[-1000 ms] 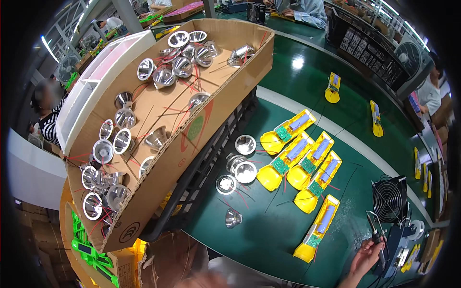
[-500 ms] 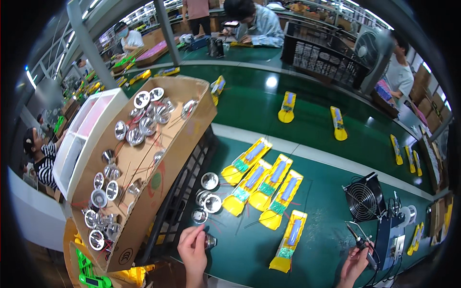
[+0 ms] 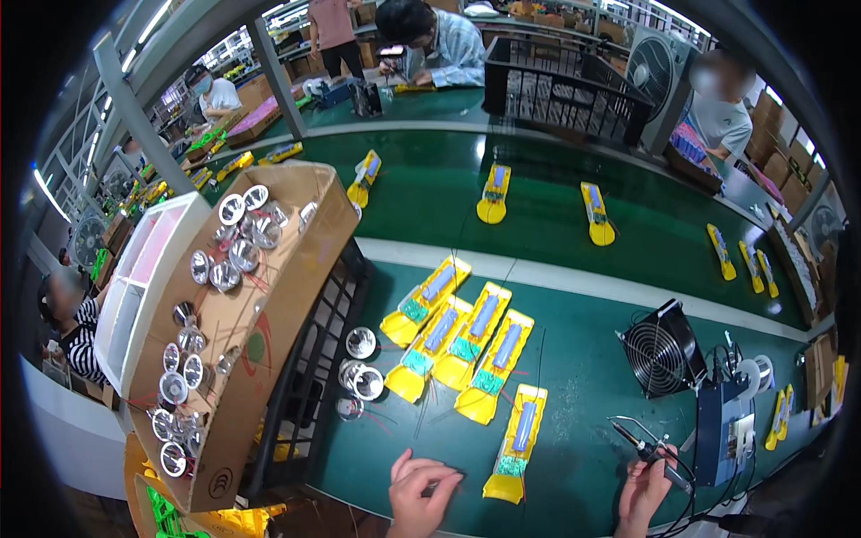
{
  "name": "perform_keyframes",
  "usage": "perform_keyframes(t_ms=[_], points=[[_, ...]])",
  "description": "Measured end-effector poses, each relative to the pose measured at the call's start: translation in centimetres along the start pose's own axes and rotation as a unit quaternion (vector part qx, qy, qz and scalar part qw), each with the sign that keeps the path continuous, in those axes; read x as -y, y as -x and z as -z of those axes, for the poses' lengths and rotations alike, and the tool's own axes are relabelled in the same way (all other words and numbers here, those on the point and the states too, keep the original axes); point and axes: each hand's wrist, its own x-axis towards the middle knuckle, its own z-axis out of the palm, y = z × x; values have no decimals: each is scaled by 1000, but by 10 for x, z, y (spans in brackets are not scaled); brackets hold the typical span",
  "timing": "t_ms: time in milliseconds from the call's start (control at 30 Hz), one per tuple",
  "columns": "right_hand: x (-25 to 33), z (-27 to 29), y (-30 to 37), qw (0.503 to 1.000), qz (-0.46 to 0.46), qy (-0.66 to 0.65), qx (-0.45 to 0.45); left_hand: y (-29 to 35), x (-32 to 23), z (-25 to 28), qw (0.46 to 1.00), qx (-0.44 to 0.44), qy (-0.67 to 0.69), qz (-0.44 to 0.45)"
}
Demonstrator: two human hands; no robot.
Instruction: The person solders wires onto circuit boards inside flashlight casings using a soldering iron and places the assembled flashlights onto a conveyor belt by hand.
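My left hand (image 3: 421, 493) is over the front of the green bench, with thumb and fingers curled together; what they hold, if anything, is hidden. Just right of it lies a yellow plastic housing (image 3: 508, 486) with a blue cylindrical cell and a green circuit board. My right hand (image 3: 644, 489) is closed around a soldering iron (image 3: 633, 440), whose tip points up and left above the bench. Beyond my left hand, several silvery reflector cups (image 3: 368, 383) with thin wires rest near a group of similar yellow housings (image 3: 485, 381).
On the left, a cardboard box (image 3: 296, 296) of reflector cups rests on a black crate (image 3: 300, 403). A black fan (image 3: 664, 350) and a blue-grey soldering station (image 3: 717, 439) stand right. Across the bench runs a green conveyor (image 3: 538, 206) carrying yellow housings. Other people sit beyond it.
My left hand has moved right, away from the reflector cups and toward the nearest housing. The cup beside its fingers is no longer visible. My right hand still holds the soldering iron. The view has shifted.
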Motion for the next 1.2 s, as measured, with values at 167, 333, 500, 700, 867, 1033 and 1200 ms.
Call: perform_keyframes(t_ms=[167, 333, 500, 700, 867, 1033, 1200], points=[[6, 7, 11, 994, -35, 42, 92, 17, -17, -16, 999, -25, -2, -31], [5, 1, 25, 985, -60, 93, 133, 29, -22, -27, 998, -1, -39, -42], [4, -9, 36, 981, -63, 125, 136, 23, -28, -35, 996, -6, -74, -44], [1, -19, 47, 961, -75, 222, 144, 14, -41, -38, 998, -31, -61, 7], [1, -30, 50, 960, -110, 223, 129, 5, -43, -33, 997, 6, -77, 15], [9, -47, 55, 944, -82, 298, 118, -1, -42, -33, 996, 25, -77, 23], [-2, -36, 54, 952, -58, 263, 143, -2, -40, -35, 997, 21, -68, 11]])
